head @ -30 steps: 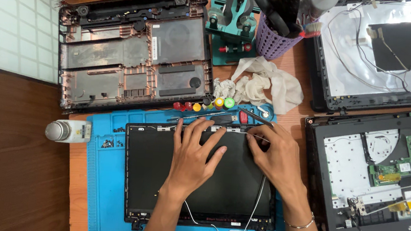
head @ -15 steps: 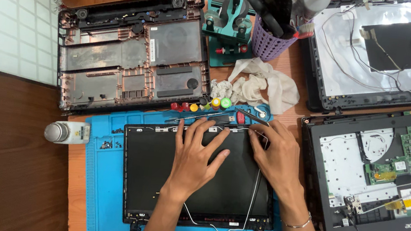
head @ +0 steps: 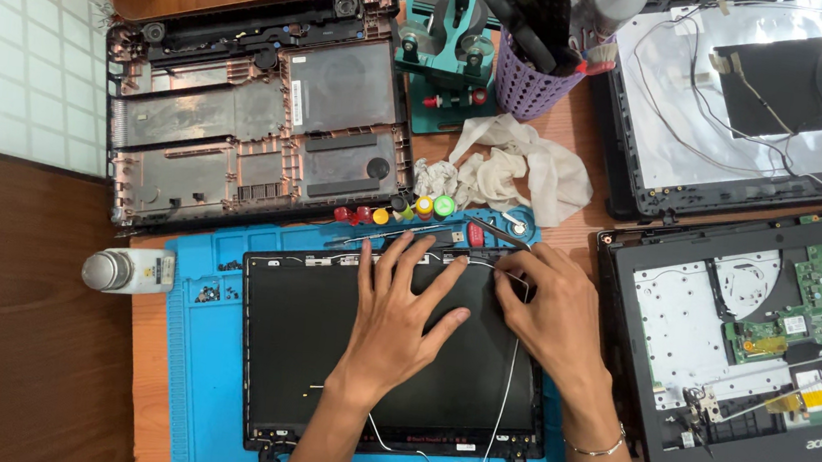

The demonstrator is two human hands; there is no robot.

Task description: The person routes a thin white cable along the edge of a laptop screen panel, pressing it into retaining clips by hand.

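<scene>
**Hands on laptop lid panel**

Black rectangular laptop screen back cover (head: pixel 319 353) lies on the blue silicone work mat (head: pixel 191 381) on the wooden counter (head: pixel 581 137). Left hand (head: pixel 398 315) flat, fingers spread, pressing the cover. Right hand (head: pixel 549 310) pinches the thin white cable (head: pixel 508 371) at the cover's top edge.

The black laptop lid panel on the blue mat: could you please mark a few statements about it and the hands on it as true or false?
1. The left hand lies flat on the black lid panel. True.
2. The right hand grips the purple cup. False: it is at the panel's upper right edge, by a thin white cable.
3. The panel lies on a blue mat. True.
4. A crumpled white cloth covers the panel. False: it lies on the table beyond the mat.
5. A small white bottle lies left of the mat. True.
</scene>
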